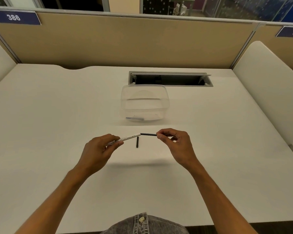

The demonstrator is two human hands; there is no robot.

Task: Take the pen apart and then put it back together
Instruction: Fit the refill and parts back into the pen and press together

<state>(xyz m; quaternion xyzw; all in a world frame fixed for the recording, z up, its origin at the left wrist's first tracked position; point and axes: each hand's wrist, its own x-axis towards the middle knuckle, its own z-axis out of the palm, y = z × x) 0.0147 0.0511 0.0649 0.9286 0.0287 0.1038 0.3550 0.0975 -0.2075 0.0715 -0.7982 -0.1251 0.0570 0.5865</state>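
- Now the left hand [100,147] grips the white pen barrel [125,139] above the desk [57,115].
- Right hand [174,141] pinches the black refill [148,134] at the barrel's open end.
- Small black piece [137,142] lies on the desk beneath.

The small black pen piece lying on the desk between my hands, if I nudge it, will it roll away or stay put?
The small black piece looks thin and round, so it would probably roll sideways on the smooth white desk. It also seems very light, so a slight nudge may send it off.
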